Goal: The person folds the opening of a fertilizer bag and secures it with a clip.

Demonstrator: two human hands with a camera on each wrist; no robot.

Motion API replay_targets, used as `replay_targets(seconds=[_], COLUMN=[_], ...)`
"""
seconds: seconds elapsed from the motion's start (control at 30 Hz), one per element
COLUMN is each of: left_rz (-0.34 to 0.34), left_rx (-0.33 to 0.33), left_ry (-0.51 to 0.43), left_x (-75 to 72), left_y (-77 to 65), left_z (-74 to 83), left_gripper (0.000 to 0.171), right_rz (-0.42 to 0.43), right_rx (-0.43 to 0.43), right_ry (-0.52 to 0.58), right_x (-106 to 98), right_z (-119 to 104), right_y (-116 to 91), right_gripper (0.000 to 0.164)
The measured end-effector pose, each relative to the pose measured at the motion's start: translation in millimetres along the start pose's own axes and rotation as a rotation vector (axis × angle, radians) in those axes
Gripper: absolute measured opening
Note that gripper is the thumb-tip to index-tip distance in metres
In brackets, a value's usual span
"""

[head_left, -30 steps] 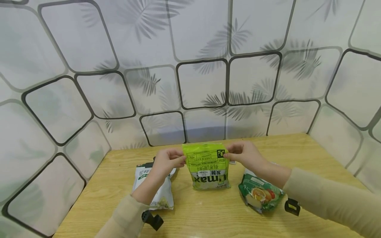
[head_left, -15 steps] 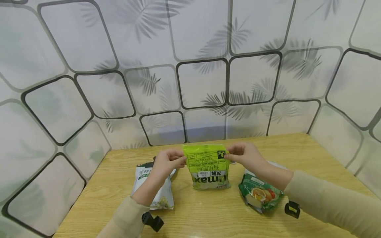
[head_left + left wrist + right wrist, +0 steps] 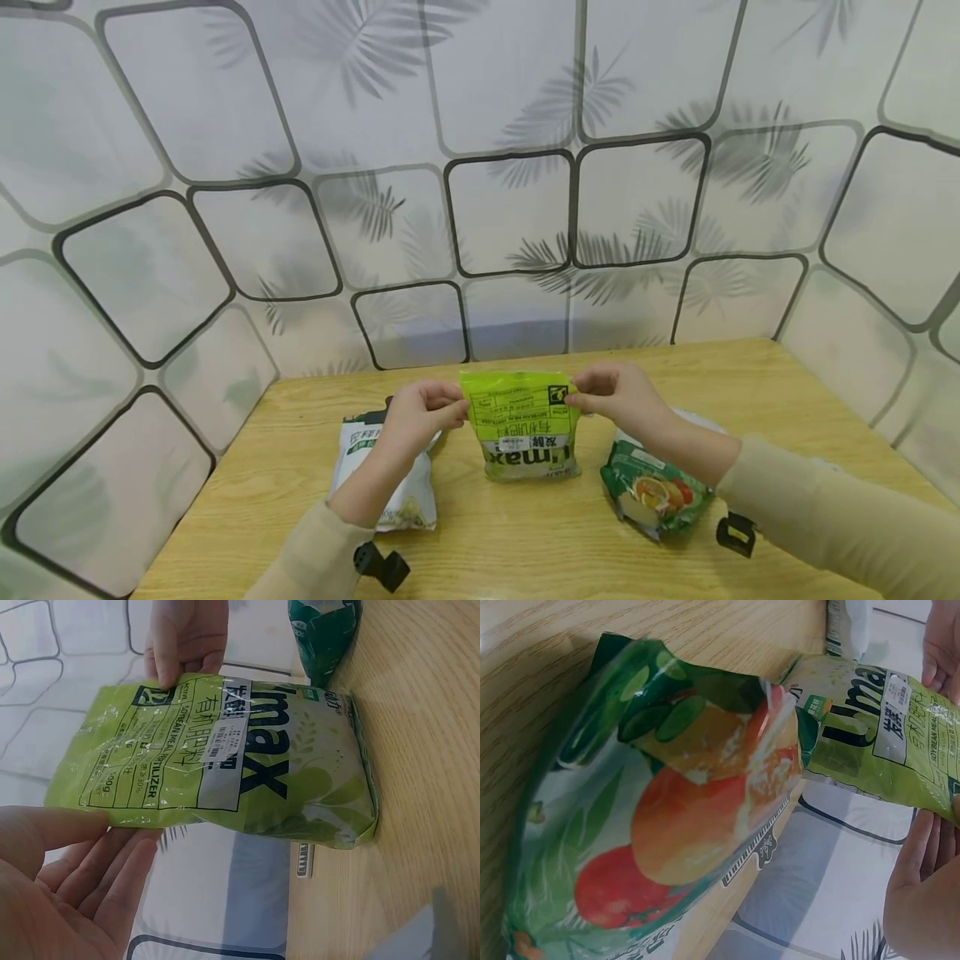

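A lime-green bag of soybean meal fertilizer (image 3: 521, 425) stands upright at mid-table, its print upside down in the head view. My left hand (image 3: 423, 417) pinches its upper left edge between thumb and fingers. At the upper right edge, my right hand (image 3: 615, 396) pinches it the same way. The left wrist view shows the bag's printed face (image 3: 225, 757) stretched flat between both hands, its base on the wood. Below my left forearm lies a white bag (image 3: 405, 492), partly covered by the arm. A green bag with fruit pictures (image 3: 660, 487) sits under my right forearm.
The wooden table (image 3: 517, 550) backs onto a patterned cloth wall (image 3: 517, 217) that also rises on both sides. In the right wrist view, the fruit-print bag (image 3: 690, 817) fills the foreground beside the lime-green bag. A small printed label (image 3: 304, 860) lies behind the lime-green bag.
Both hands and the top of the lime-green bag have come down slightly. The bag's base stays in place, and the other two bags have not moved.
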State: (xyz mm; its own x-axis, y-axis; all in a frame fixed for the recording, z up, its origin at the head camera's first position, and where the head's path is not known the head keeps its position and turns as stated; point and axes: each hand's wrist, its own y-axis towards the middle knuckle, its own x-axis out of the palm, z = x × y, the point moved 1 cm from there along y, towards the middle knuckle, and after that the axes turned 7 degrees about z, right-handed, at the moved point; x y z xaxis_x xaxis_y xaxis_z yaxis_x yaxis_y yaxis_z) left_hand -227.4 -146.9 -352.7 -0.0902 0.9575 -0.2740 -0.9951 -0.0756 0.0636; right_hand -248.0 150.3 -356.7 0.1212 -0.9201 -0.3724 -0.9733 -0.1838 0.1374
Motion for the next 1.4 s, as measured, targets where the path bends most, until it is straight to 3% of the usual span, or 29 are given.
replay_targets(seconds=[0.23, 0.53, 0.8, 0.97, 1.1, 1.4], left_rz=[-0.019, -0.060, -0.088, -0.109, -0.130, -0.125], left_rx=[0.002, 0.017, 0.022, 0.040, 0.051, 0.057], left_ry=[0.008, 0.101, 0.103, 0.105, 0.106, 0.140], left_x=[0.0, -2.3, -2.0, -2.6, -2.7, -1.3], left_y=[-1.9, -0.4, 1.3, 3.7, 5.5, 9.2], left_z=[2.1, 7.6, 10.5, 13.8, 16.3, 17.1], left_gripper=[0.009, 0.010, 0.020, 0.024, 0.022, 0.014], right_rz=[-0.027, -0.043, -0.040, -0.035, -0.037, -0.029], right_rx=[0.024, 0.056, 0.049, 0.056, 0.052, 0.036], right_ry=[-0.005, -0.030, -0.045, -0.067, -0.091, -0.088], right_x=[-1, -2, -2, -1, 1, 3], right_z=[-3, -7, -8, -11, -15, -17], right_y=[-2, -1, 1, 2, 2, 4], right_gripper=[0.026, 0.033, 0.034, 0.043, 0.050, 0.045])
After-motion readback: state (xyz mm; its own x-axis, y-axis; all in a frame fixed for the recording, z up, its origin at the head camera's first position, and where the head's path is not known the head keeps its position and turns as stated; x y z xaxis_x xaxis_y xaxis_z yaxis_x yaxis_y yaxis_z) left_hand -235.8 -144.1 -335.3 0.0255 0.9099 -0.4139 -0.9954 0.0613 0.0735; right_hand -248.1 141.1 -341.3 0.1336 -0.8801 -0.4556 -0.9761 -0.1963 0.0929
